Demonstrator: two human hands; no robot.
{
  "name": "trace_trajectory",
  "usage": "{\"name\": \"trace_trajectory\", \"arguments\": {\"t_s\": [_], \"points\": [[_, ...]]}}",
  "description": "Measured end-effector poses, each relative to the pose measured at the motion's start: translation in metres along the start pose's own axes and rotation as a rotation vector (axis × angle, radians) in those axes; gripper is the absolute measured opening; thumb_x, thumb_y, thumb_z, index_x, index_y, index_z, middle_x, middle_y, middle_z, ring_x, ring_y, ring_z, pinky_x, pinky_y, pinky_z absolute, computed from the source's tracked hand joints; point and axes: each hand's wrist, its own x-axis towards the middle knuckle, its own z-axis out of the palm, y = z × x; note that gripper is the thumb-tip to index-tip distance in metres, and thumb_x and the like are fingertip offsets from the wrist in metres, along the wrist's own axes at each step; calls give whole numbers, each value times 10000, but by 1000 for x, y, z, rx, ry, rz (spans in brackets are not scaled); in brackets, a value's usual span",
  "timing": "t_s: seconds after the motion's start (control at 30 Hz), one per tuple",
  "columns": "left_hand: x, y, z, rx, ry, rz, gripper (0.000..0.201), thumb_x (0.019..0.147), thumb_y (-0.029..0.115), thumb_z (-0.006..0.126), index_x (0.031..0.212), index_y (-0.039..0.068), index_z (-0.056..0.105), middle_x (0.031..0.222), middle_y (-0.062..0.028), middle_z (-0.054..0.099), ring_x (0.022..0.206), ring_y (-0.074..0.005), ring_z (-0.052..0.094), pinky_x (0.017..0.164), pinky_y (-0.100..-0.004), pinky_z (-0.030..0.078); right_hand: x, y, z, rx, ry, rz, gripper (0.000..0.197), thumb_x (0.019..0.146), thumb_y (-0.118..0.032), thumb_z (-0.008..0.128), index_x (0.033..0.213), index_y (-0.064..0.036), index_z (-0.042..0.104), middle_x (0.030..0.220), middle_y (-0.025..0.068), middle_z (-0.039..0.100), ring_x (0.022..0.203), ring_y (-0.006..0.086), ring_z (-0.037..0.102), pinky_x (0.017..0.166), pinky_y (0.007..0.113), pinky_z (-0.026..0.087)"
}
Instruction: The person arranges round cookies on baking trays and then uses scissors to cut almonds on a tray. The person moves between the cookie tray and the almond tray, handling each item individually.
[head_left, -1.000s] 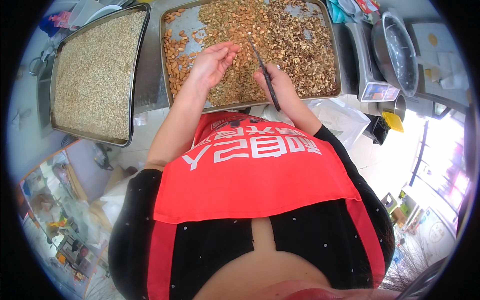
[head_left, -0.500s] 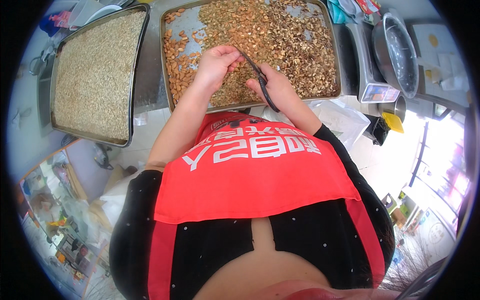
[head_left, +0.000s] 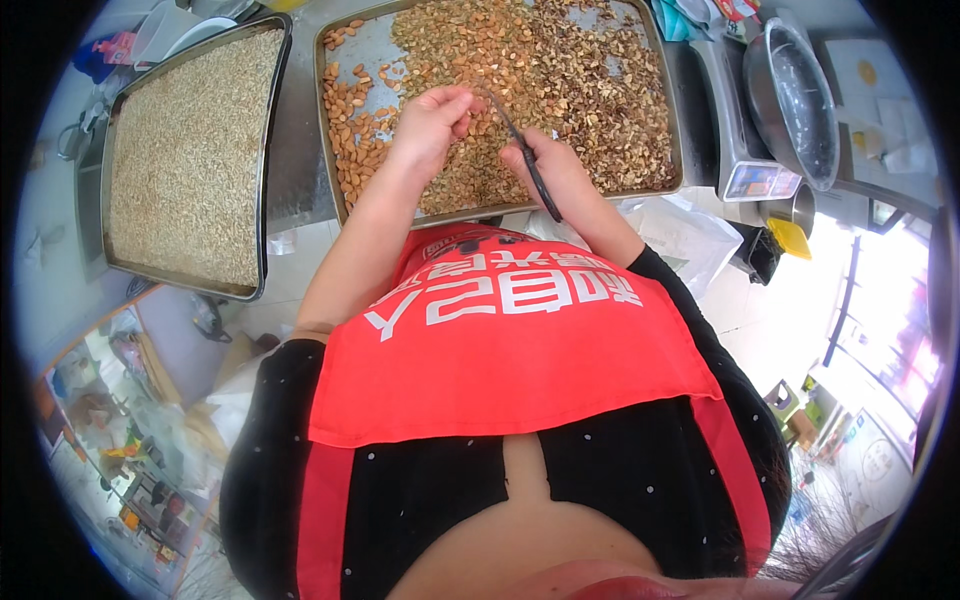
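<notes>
My right hand (head_left: 558, 172) is closed around the black handle of a slim dark knife (head_left: 538, 180), seen nearly edge-on. Its narrow blade slants up and left toward my left fingertips. My left hand (head_left: 436, 122) is pinched, thumb against forefinger; whatever lies between them is too small or hidden to tell. Both hands are over a large metal baking tray (head_left: 478, 213) of nuts. Whole almonds (head_left: 350, 150) lie at its left, chopped brown nuts (head_left: 490, 50) in the middle, and darker walnut-like pieces (head_left: 625, 130) at its right.
Left of the nut tray stands a second dark-rimmed tray (head_left: 262, 200), filled with pale flakes (head_left: 195, 150). A kitchen scale (head_left: 745, 150) and a metal bowl (head_left: 795, 105) are at the right. A clear plastic bag (head_left: 680, 235) hangs below the tray's front edge.
My left fingertips have drawn slightly left and down, apart from the knife tip. The knife has tilted a little in my right hand. The view has shifted slightly.
</notes>
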Motion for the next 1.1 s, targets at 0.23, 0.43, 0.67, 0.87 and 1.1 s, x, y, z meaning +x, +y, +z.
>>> {"name": "trace_trajectory", "arguments": {"t_s": [0.23,0.43,0.67,0.87,1.1], "points": [[7,-4,-10,-503,-107,-33,298,885,-6,475,1164,-109,455,1198,-232,525,1170,-290,504,1000,-334,438,9,13,-1,18,132,-14,339,839,-357,649,882,-31,570,650,152,594,587,292,585,564,365,457],[6,-3,-9,-322,-53,-25,251,913,74,515,1131,-51,509,1046,-174,611,932,-218,622,786,-248,532,5,7,1,39,102,-32,344,834,-362,653,872,-32,561,638,143,582,596,288,582,566,361,452],[8,-6,-7,-117,38,10,155,910,137,560,972,-1,592,845,-113,662,683,-147,619,596,-224,499,3,-11,-9,-96,-22,-44,439,778,-416,686,907,-32,519,726,173,583,689,344,588,614,403,456],[2,2,7,169,-21,49,122,903,99,546,915,-2,614,796,-85,656,671,-144,617,595,-244,486,6,-5,-8,-158,-15,-135,452,777,-423,675,898,-25,499,810,212,584,785,395,584,660,435,457],[4,7,9,326,-20,49,121,907,92,527,893,5,611,771,-74,647,653,-133,602,593,-236,473,9,-11,-16,-186,-77,-120,410,805,-388,657,877,-21,487,803,222,589,773,410,584,654,448,454]]}}
